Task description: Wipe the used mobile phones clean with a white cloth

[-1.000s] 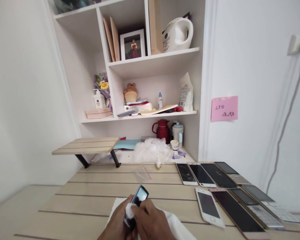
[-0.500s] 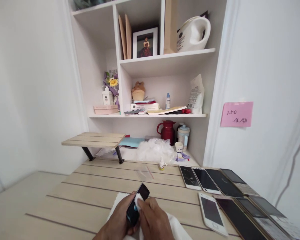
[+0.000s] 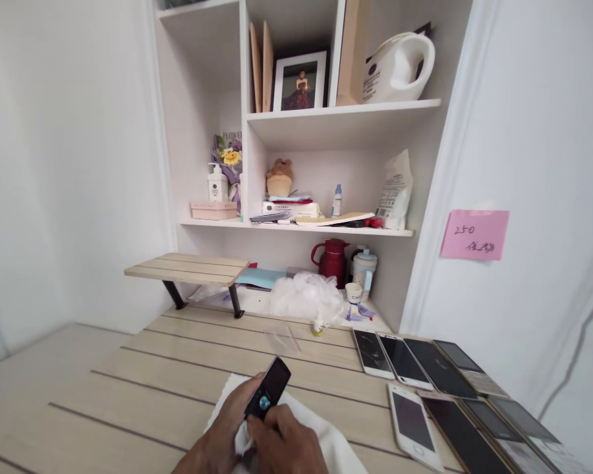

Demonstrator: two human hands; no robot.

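Note:
My left hand (image 3: 217, 438) grips a small black phone (image 3: 268, 396) by its lower end, tilted up with its screen facing me. My right hand (image 3: 284, 444) is closed on a small white wad (image 3: 242, 440) pressed against the phone's lower part. Both hands hover over a white cloth (image 3: 329, 442) spread on the light wooden table (image 3: 143, 388), near its front edge.
Several phones (image 3: 405, 361) lie in rows at the table's right. A clear plastic bag (image 3: 282, 340), a tiny bottle (image 3: 317, 324) and a crumpled plastic wrap (image 3: 304, 296) sit behind. A small wooden riser (image 3: 188, 268) stands back left. Shelves hold clutter; a pink note (image 3: 474, 234) hangs on the wall.
The view has shifted, so the shelves sit further right. My right hand with the white wad has slid down from the phone's upper screen to its lower end.

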